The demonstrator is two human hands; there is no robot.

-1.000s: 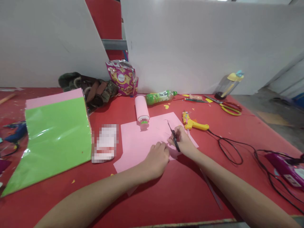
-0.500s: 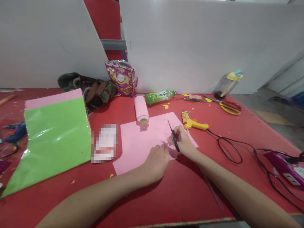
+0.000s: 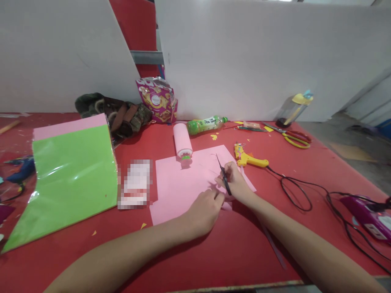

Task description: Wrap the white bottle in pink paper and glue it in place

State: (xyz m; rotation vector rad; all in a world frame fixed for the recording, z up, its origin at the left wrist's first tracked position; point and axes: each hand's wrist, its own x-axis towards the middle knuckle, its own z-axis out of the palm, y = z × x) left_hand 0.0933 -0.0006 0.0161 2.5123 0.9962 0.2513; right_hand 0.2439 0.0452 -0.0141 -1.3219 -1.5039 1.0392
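My right hand (image 3: 234, 178) is closed round a pair of black scissors (image 3: 225, 179), seen nearly edge-on over the right part of a pink sheet (image 3: 175, 183). Their thin tip points away from me. My left hand (image 3: 205, 211) has its fingers curled and pinches the sheet's near edge, just left of the scissors' handles. At the sheet's far edge lies a pink-wrapped bottle (image 3: 182, 139) with a green cap. Right of the sheet rests a yellow glue gun (image 3: 249, 159). A narrow strip (image 3: 273, 246) lies partly under my right forearm.
Green sheets (image 3: 73, 175) in clear wrapping lie left, near a blurred-out item (image 3: 136, 183). Behind are a camouflage bundle (image 3: 122, 116), a snack bag (image 3: 159, 99), a green bottle (image 3: 206, 125), large scissors (image 3: 295, 138) and a clear tumbler (image 3: 295, 110). Black cables (image 3: 299, 179) run to a purple power strip (image 3: 369, 217).
My left hand has shifted slightly right, its fingers now nearer the scissors at the sheet's near edge. The sheet's near left corner has shifted a little right. My right hand has hardly moved.
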